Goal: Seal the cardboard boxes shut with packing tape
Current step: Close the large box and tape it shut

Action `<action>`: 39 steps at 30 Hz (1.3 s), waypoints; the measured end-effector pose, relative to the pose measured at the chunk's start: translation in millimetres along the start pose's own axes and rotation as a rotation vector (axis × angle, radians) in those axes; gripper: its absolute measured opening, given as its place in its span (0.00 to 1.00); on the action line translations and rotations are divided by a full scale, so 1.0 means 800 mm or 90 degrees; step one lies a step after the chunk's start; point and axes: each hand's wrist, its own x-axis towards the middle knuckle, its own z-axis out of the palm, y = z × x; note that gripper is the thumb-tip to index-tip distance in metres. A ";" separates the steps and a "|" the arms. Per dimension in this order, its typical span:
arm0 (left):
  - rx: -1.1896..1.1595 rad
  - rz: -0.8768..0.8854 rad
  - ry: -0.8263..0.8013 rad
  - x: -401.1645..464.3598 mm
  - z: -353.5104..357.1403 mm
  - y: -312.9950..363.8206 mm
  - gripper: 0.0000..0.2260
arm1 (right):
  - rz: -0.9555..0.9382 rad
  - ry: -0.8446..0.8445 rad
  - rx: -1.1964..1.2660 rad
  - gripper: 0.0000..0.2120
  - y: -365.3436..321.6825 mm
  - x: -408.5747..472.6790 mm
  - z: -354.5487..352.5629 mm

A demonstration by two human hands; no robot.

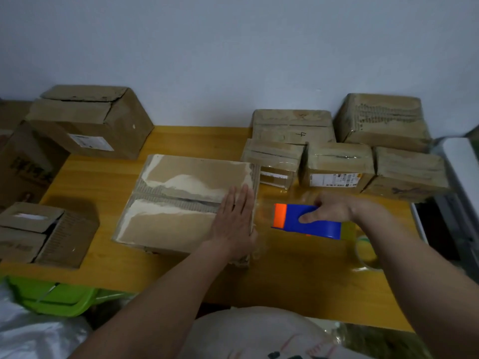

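On the yellow counter point(103, 255), the big cardboard box point(181, 203) is pressed down by the left hand point(234, 224), fingers flat. Just beside it, the blue tape dispenser point(305, 220) is gripped by the right hand point(331, 208). Farther back, taped boxes point(337, 161) are lined by the wall.

A large cardboard box point(186, 200) lies near the middle of the wooden table point(207, 141), its flaps closed with a gap along the seam. The left hand point(234, 221) presses flat on its right end, fingers straight. Just beside it, toward the table's right edge, the right hand point(331, 208) grips a blue and orange tape dispenser point(303, 220). Five taped boxes point(337, 167) cluster at the far right corner; two open-flapped boxes point(88, 120) sit along the left edge.
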 end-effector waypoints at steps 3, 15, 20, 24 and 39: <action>0.010 -0.004 0.001 0.000 0.001 0.002 0.37 | 0.018 0.059 -0.151 0.21 -0.038 0.012 0.021; 0.006 -0.004 -0.007 0.000 -0.003 -0.002 0.42 | 0.150 0.349 -0.097 0.21 0.008 0.027 0.107; -0.060 0.060 -0.036 -0.001 -0.006 -0.023 0.38 | 0.194 0.352 -0.114 0.23 0.014 0.041 0.173; -0.010 0.115 -0.039 -0.006 -0.003 -0.053 0.28 | 0.243 0.368 0.012 0.24 0.011 0.048 0.176; 0.024 0.160 -0.015 -0.018 -0.003 -0.094 0.28 | -0.116 0.421 0.432 0.27 -0.162 0.039 0.185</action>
